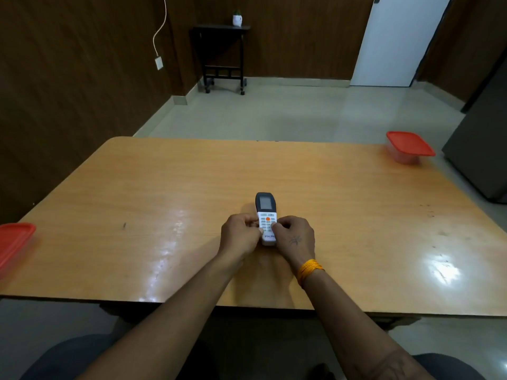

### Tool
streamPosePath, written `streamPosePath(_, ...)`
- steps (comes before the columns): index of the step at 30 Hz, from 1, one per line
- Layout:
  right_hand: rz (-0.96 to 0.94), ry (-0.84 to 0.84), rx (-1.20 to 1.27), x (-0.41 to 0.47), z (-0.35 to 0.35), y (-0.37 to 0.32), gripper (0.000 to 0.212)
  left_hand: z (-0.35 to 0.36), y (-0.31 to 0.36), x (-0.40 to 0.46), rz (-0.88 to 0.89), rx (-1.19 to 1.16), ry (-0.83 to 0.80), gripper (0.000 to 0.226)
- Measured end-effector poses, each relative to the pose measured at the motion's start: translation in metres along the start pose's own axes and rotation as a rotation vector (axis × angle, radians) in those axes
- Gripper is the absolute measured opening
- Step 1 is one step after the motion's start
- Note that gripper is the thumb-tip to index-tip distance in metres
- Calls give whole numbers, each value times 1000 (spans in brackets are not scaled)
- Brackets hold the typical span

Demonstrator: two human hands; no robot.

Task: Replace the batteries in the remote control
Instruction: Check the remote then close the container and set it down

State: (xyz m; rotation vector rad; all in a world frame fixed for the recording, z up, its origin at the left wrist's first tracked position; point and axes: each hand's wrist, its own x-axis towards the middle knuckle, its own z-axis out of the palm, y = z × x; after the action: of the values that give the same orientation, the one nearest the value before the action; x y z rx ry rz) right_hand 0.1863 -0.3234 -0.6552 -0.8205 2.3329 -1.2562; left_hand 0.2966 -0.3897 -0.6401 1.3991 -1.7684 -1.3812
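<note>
Remote control [265, 215] lies face up near the middle of the bench [137, 201], w/ its dark screen end pointing away from the person and white keypad end toward them. An orange button shows among the keys. Both hands hold it at the near half: left hand [239, 237] on its left edge, fingers curled round the side, thumb on the keypad face; right hand [295, 237] on its right edge, fingers curled in the same way, thumb tip touching the keys. Can't tell if the remote rests on the bench or is lifted just off it. Back side & battery cover are hidden.

Right wrist wears a yellow-orange band [309, 270]. Bench top is glossy light wood, w/ glare patches.

Red-lidded box [409, 146] sits at the far right corner, well apart from the hands. Another red lid [13, 242] shows at the left edge, partly cut off.

Beyond the bench: pale tiled floor, dark wood walls, small black side table [220, 50] on wheels w/ a white pot [237, 20] on top, and a white door [395, 42] at right.
</note>
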Motion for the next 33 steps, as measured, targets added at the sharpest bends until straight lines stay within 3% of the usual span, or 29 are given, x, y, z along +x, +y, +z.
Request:
streamPosePath(5, 21, 28, 81, 35, 31, -30, 20, -23, 16, 47, 35, 45, 9, 34)
streamPosePath(14, 26, 43, 14, 77, 73, -57, 24, -41, 15, 114, 12, 62, -17, 41)
streamPosePath(33, -31, 128, 39, 87, 70, -51, 38, -49, 9, 124, 112, -7, 50, 37)
